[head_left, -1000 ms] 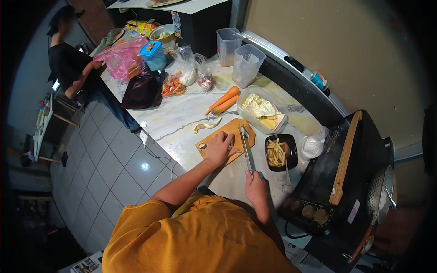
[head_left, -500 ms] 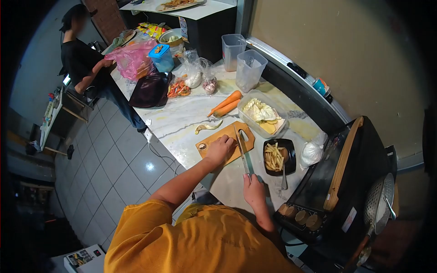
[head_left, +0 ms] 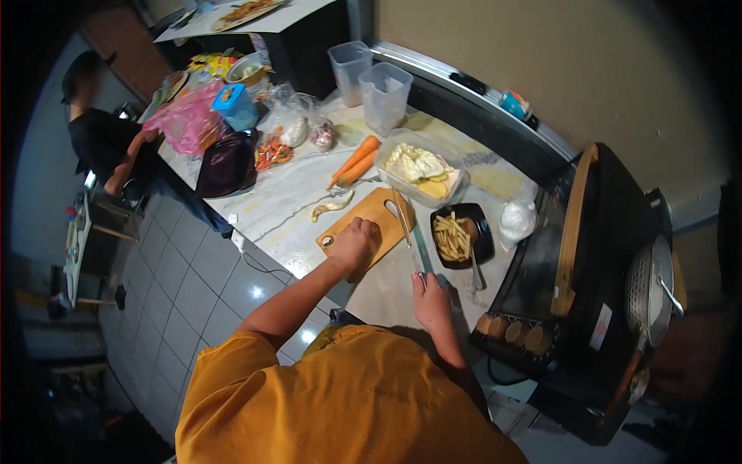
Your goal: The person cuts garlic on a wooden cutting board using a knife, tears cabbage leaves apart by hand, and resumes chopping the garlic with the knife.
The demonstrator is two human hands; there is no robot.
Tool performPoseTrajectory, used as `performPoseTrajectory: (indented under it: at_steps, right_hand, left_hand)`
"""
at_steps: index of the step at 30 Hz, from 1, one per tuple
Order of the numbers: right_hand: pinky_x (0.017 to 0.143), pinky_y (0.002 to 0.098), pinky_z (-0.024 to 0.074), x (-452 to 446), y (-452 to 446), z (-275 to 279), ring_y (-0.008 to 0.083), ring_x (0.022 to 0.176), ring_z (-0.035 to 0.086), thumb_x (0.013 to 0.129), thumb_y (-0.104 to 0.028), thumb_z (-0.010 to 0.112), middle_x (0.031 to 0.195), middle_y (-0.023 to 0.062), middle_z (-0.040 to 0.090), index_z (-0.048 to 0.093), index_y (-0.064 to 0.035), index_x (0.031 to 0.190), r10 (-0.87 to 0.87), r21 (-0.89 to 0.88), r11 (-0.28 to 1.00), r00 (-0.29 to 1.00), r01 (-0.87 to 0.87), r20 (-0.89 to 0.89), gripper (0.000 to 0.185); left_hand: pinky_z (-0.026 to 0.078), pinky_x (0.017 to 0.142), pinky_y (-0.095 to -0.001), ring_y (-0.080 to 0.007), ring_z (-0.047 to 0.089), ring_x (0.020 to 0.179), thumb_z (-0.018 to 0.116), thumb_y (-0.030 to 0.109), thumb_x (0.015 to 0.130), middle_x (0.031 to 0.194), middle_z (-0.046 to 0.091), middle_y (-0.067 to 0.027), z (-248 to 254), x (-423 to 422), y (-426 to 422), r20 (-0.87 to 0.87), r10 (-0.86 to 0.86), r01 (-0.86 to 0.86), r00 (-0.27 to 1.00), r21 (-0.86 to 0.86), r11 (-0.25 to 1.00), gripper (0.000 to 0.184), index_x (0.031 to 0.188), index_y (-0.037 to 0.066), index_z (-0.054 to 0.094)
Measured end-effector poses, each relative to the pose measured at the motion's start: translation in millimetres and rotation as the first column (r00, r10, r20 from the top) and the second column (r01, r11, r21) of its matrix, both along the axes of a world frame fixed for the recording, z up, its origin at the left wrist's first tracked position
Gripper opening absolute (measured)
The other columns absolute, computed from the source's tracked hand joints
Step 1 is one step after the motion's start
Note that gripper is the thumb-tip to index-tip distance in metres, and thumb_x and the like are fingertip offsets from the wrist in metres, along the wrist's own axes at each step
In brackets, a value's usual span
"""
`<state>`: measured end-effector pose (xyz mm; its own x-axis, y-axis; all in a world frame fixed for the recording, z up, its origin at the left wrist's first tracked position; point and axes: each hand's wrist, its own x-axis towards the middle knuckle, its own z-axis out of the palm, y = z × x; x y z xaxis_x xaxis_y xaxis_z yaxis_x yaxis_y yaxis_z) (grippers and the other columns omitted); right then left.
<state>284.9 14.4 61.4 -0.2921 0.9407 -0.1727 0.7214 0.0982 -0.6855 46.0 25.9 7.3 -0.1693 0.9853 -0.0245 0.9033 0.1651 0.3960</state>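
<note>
My left hand (head_left: pixel 358 243) rests on the wooden cutting board (head_left: pixel 372 207) with its fingers curled down; whatever is under them is hidden. In my right hand (head_left: pixel 431 301) is a knife (head_left: pixel 410 241), gripped by the handle, its blade pointing away from me along the board's right end, by the handle slot. A small pale and dark piece (head_left: pixel 327 241) shows at the board's left end. Just beyond the board lies a curled pale peel-like strip (head_left: pixel 332 206). To the right of the knife is a black bowl (head_left: pixel 485 246) of fries (head_left: pixel 452 238) with a spoon.
Behind the board are carrots (head_left: pixel 355 162) and a clear tub (head_left: pixel 461 188) holding cabbage and yellow slices. Plastic jugs (head_left: pixel 385 97), bagged food and a dark tray (head_left: pixel 226 164) stand farther back. A black oven (head_left: pixel 533 271) is at right. Another person (head_left: pixel 108 147) stands far left.
The whole view has shifted slightly. The knife has moved a little to the right, away from my left hand, which stays on the board.
</note>
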Motion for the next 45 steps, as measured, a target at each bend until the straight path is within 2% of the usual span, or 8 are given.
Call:
performPoseTrajectory:
  at_steps: [4, 8, 10, 17, 19, 32, 41, 45]
  right_hand:
    - [0.071, 0.0585, 0.0467, 2, -1, 1, 0.0510, 0.082, 0.061, 0.100, -0.040, 0.051, 0.083, 0.0272, 0.066, 0.055, -0.0018, 0.092, -0.045, -0.016, 0.999, 0.999, 0.045, -0.021, 0.039]
    - [0.071, 0.0578, 0.0469, 5, -5, -3, 0.0506, 0.083, 0.061, 0.100, -0.039, 0.051, 0.083, 0.0265, 0.066, 0.055, -0.0012, 0.092, -0.086, -0.035, 0.996, 0.995, 0.085, -0.058, 0.039]
    - [0.071, 0.0572, 0.0471, 5, -8, 3, 0.0506, 0.083, 0.061, 0.100, -0.039, 0.051, 0.083, 0.0262, 0.066, 0.056, -0.0011, 0.093, -0.105, -0.079, 0.992, 0.991, 0.099, -0.083, 0.039]
    - [0.071, 0.0571, 0.0471, 1, -11, 15, 0.0509, 0.083, 0.061, 0.100, -0.041, 0.051, 0.084, 0.0263, 0.067, 0.056, -0.0003, 0.095, -0.133, -0.096, 0.987, 0.990, 0.128, -0.052, 0.041]
    - [0.075, 0.0577, 0.0467, 2, -11, 14, 0.0520, 0.087, 0.061, 0.101, -0.042, 0.050, 0.088, 0.0272, 0.067, 0.056, -0.0002, 0.096, -0.131, -0.157, 0.980, 0.991, 0.125, -0.028, 0.043]
    - [0.080, 0.0586, 0.0452, 3, -11, 14, 0.0538, 0.090, 0.059, 0.101, -0.044, 0.048, 0.092, 0.0291, 0.066, 0.056, -0.0008, 0.097, -0.169, -0.191, 0.967, 0.985, 0.169, 0.014, 0.044]
    - [0.075, 0.0585, 0.0453, 3, -9, 16, 0.0522, 0.086, 0.060, 0.101, -0.042, 0.049, 0.086, 0.0274, 0.066, 0.056, -0.0009, 0.094, -0.159, -0.149, 0.977, 0.986, 0.152, -0.040, 0.043]
    - [0.070, 0.0558, 0.0449, 4, -11, 13, 0.0517, 0.082, 0.059, 0.100, -0.039, 0.052, 0.082, 0.0274, 0.064, 0.055, 0.0005, 0.090, -0.174, -0.109, 0.980, 0.983, 0.166, -0.064, 0.041]
  left_hand:
    - [0.053, 0.069, -0.0450, -0.0396, 0.065, 0.074, 0.062, 0.026, 0.096, 0.082, 0.067, -0.0199, 9, -16, 5, 0.342, 0.094, -0.137, 0.935, 0.104, 0.985, 0.029, 0.099, -0.002, 0.066]
    - [0.046, 0.054, -0.0304, -0.0144, 0.057, 0.057, 0.066, 0.032, 0.096, 0.067, 0.063, -0.0043, 27, -44, 35, 0.780, 0.317, -0.172, 0.539, -0.266, 0.948, 0.033, 0.087, 0.000, 0.067]
    - [0.041, 0.052, -0.0240, -0.0072, 0.052, 0.057, 0.066, 0.031, 0.097, 0.066, 0.057, 0.0016, 52, -49, 58, 0.848, 0.212, -0.157, 0.485, -0.154, 0.976, 0.031, 0.083, 0.003, 0.065]
    - [0.038, 0.055, -0.0256, -0.0087, 0.045, 0.059, 0.066, 0.028, 0.097, 0.069, 0.054, 0.0022, 83, -54, 175, 0.889, 0.165, -0.073, 0.427, -0.148, 0.986, 0.028, 0.083, 0.004, 0.062]
    - [0.042, 0.055, -0.0257, -0.0097, 0.050, 0.060, 0.067, 0.027, 0.097, 0.072, 0.058, -0.0002, 78, -53, 202, 0.729, 0.138, -0.035, 0.670, -0.154, 0.987, 0.025, 0.089, 0.003, 0.062]
    - [0.054, 0.074, -0.0308, -0.0226, 0.071, 0.083, 0.068, 0.004, 0.083, 0.086, 0.071, -0.0079, 65, -54, 237, 0.330, -0.133, 0.083, 0.935, 0.161, 0.983, 0.022, 0.104, -0.002, 0.066]
    - [0.055, 0.084, -0.0326, -0.0252, 0.070, 0.097, 0.066, -0.004, 0.082, 0.116, 0.069, -0.0139, 46, -64, 243, 0.635, -0.353, 0.249, 0.687, 0.251, 0.936, 0.031, 0.112, 0.001, 0.066]
    - [0.055, 0.084, -0.0318, -0.0228, 0.071, 0.095, 0.070, -0.004, 0.081, 0.109, 0.071, -0.0136, 68, -55, 228, 0.558, -0.217, 0.149, 0.801, 0.166, 0.975, 0.031, 0.111, -0.001, 0.066]
